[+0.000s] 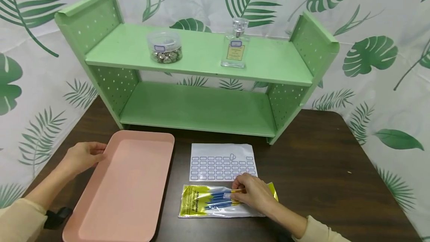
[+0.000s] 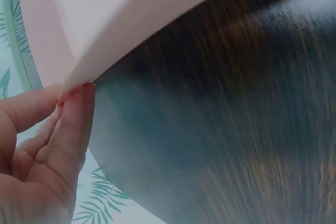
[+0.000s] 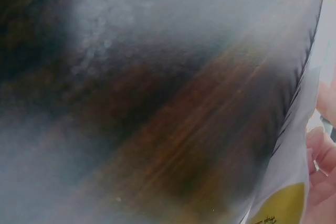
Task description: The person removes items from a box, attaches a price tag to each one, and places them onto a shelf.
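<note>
My left hand (image 1: 82, 156) pinches the left rim of a pink rectangular tray (image 1: 127, 189) between thumb and fingers. In the left wrist view the fingertips (image 2: 73, 98) meet on the tray's edge. My right hand (image 1: 252, 191) lies over a flat plastic pack of paintbrushes (image 1: 196, 201), yellow and clear, with blue-handled brushes showing. Its thumb and curled fingers grip the pack beside a small blue-bordered label (image 1: 227, 195). The right wrist view shows only part of that hand (image 3: 323, 166) and the pack's white edge; the exact contact is hidden.
Behind the pack lies a white sheet of blue-bordered labels (image 1: 218, 150), one partly peeled. A green two-tier shelf (image 1: 201, 107) stands at the back of the dark wooden table (image 1: 322, 167). On its upper tier are a clear jar of metallic pieces (image 1: 165, 49) and a glass perfume bottle (image 1: 236, 46).
</note>
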A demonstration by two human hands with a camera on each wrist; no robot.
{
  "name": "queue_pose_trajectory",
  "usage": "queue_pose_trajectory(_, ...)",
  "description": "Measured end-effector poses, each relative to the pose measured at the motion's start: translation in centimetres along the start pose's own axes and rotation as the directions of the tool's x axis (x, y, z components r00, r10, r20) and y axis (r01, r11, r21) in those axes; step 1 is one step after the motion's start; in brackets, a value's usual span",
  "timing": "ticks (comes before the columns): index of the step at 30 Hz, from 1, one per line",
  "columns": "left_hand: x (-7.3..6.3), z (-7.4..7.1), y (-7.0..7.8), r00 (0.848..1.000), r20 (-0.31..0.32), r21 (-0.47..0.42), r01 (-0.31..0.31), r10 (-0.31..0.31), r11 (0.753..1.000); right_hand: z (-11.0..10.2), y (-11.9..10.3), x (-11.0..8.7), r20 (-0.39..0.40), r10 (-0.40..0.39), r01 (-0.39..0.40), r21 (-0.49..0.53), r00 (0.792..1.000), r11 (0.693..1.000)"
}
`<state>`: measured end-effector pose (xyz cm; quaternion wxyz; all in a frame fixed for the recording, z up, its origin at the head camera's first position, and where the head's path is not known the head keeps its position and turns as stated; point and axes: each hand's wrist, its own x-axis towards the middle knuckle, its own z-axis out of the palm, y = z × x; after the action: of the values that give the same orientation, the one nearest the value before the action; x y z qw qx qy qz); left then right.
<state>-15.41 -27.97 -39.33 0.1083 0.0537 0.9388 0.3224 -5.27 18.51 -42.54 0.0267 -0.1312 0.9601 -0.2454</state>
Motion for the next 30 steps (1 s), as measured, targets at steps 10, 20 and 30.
queue_pose_trajectory(10,-0.32,-0.24,-0.35,1.000,-0.024,-0.028,0.018,-0.019,0.999,0.13,-0.01,0.41,0.007,-0.043,0.042,0.041,0.999,0.998)
queue_pose_trajectory(20,0.49,0.24,0.48,1.000,-0.014,-0.047,0.022,-0.023,0.999,-0.16,0.30,-0.10,0.030,0.017,-0.019,0.062,0.999,0.998)
queue_pose_trajectory(30,0.39,-0.33,0.24,0.999,0.000,-0.076,0.054,-0.054,0.996,0.12,0.55,0.09,0.056,-0.024,0.017,0.125,0.998,0.992)
